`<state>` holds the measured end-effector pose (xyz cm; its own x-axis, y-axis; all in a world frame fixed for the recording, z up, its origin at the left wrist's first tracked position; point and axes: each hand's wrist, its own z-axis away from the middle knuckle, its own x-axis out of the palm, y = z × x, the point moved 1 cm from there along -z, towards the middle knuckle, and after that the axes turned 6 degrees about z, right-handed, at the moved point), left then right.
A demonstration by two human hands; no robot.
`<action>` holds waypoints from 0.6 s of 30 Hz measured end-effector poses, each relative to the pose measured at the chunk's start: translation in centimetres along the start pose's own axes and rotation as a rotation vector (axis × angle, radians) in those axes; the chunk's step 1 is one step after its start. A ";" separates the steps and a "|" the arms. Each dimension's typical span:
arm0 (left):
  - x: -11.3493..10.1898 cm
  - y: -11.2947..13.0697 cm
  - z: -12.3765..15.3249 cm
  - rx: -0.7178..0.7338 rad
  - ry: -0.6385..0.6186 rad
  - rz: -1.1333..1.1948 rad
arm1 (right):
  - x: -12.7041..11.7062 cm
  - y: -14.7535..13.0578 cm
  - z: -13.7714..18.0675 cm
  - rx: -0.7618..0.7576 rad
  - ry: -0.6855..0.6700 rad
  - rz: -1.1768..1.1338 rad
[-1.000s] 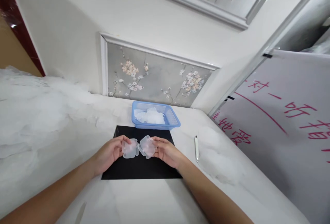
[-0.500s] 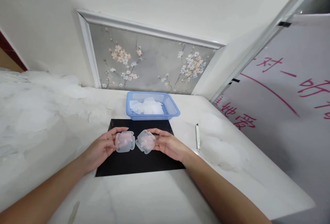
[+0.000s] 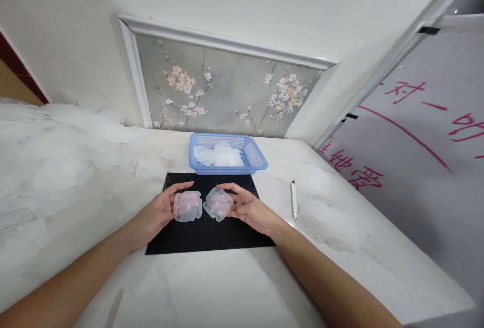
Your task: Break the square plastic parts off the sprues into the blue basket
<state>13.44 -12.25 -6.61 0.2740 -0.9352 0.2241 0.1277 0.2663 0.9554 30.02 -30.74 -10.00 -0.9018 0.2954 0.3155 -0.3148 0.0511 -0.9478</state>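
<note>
My left hand holds a translucent, squarish plastic piece with notched corners, its fingers behind the piece and showing pink through it. The index finger stretches out above the piece's top edge. In my right hand is a similar translucent plastic piece, turned at an angle, with fingers behind it too. The two pieces are side by side with a narrow gap between them. Both are held over a black rectangular mat.
A blue plastic basket with more translucent white pieces stands beyond the mat. On the right of the white marbled table lies a white utility knife. Cloudy translucent plastic covers the left side. A board with red writing borders the right.
The whole view has shifted slightly, so things appear a little further right. Both hands keep hold of their pieces, in nearly the same pose.
</note>
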 end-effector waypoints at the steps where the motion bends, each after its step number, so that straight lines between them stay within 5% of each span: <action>1: 0.0 0.0 0.0 0.005 -0.002 -0.002 | 0.0 0.0 0.0 -0.004 0.001 -0.001; 18: -0.3 -0.5 -0.3 0.043 -0.094 -0.098 | -0.2 0.2 0.0 -0.025 -0.014 0.015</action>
<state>13.57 -12.06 -7.20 0.1714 -0.9746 0.1443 0.1082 0.1643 0.9805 30.19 -30.77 -10.25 -0.9104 0.2833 0.3017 -0.2938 0.0710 -0.9532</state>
